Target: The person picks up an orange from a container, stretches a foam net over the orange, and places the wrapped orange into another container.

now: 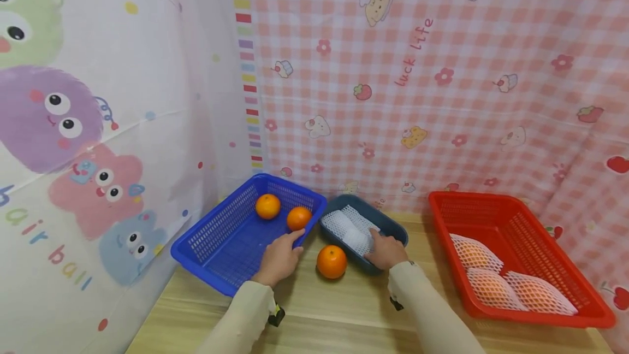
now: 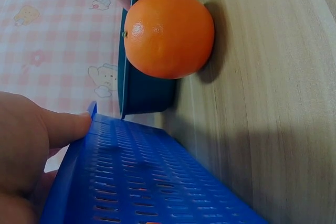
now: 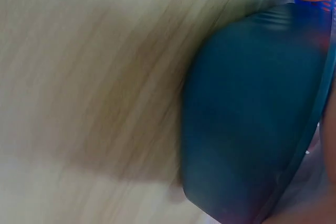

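My left hand [image 1: 279, 258] reaches over the near right rim of a blue basket [image 1: 216, 283], its index finger extended to an orange [image 1: 299, 218] inside. In the left wrist view the thumb [image 2: 71, 128] lies at the rim; the other fingers are mostly hidden. Another orange [image 1: 267, 206] sits deeper in that basket. My right hand [image 1: 387, 251] is in a dark teal basket [image 1: 393, 225], fingers on white foam net sleeves [image 1: 351, 228]; whether they pinch one is hidden. A loose orange [image 1: 331, 261] stands on the table between the hands.
A red basket [image 1: 521, 234] at the right holds three oranges in foam nets [image 1: 491, 288]. All three baskets stand on a wooden table [image 1: 344, 316]. A pink checked cloth [image 1: 393, 97] hangs behind, and a white printed cloth [image 1: 162, 70] on the left.
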{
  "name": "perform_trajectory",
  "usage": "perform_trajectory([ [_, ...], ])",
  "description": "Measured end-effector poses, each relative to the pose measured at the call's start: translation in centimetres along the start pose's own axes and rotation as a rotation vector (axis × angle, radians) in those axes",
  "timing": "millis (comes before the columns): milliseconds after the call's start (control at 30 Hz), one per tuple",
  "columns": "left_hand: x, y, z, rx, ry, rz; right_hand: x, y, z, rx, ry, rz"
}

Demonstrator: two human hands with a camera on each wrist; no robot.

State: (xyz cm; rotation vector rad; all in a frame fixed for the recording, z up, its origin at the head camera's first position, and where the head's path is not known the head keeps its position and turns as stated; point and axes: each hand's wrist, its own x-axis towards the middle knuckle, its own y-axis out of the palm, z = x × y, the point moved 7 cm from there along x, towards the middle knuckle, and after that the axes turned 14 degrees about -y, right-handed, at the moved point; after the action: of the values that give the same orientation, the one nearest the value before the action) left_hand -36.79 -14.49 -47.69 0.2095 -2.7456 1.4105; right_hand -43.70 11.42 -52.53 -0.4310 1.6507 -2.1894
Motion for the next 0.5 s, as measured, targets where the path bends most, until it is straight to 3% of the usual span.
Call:
perform_trajectory([
  [133, -0.1, 0.0, -0.3, -0.006, 0.009, -0.005, -0.2, -0.2, -0.3, -0.022, 0.0, -0.068],
  [500, -0.3, -0.2, -0.2, -0.024, 0.029, -0.011, -1.6, -1.9, -0.6, 0.061, -0.091, -0.425],
])
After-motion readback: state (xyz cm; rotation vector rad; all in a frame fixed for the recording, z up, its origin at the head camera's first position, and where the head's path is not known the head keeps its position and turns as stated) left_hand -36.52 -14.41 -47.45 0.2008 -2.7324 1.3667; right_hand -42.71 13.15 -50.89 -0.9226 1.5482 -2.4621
